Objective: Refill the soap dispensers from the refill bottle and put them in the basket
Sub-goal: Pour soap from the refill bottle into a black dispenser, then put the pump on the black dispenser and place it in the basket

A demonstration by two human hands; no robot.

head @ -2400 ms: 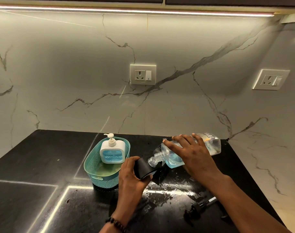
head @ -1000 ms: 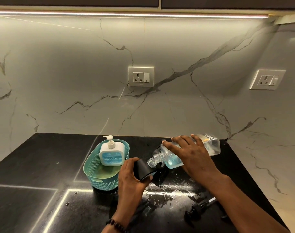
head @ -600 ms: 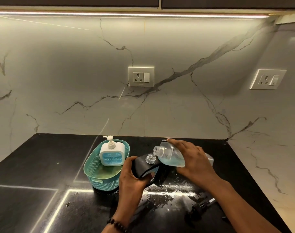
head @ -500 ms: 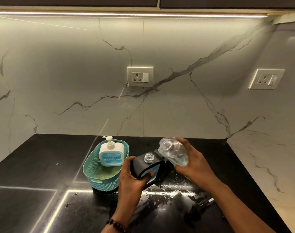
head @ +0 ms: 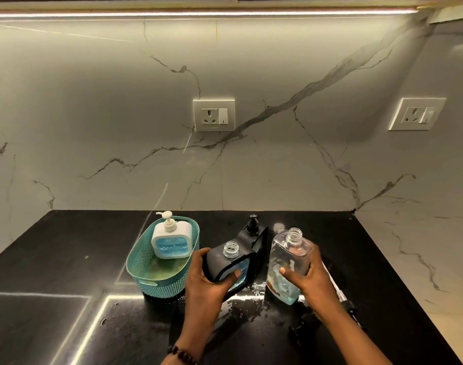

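My left hand (head: 209, 283) grips a black soap dispenser (head: 226, 264) with an uncapped clear neck and blue soap behind its front window. My right hand (head: 308, 279) holds the clear refill bottle (head: 287, 262) upright on the counter, its mouth uncapped and a little blue liquid at its bottom. Behind the open dispenser stands a second black dispenser (head: 256, 237) with its pump on. A white dispenser (head: 171, 241) with blue soap stands in the teal basket (head: 146, 270) at the left.
Spilled liquid (head: 248, 299) wets the black counter (head: 53, 259) in front of the dispensers. A loose black pump with its tube (head: 339, 293) lies by my right forearm. Marble walls with two sockets (head: 214, 115) close off the back and right.
My right hand has swung the refill bottle from tipped over the dispenser's neck to upright on the counter. My left hand has kept its hold on the black dispenser.
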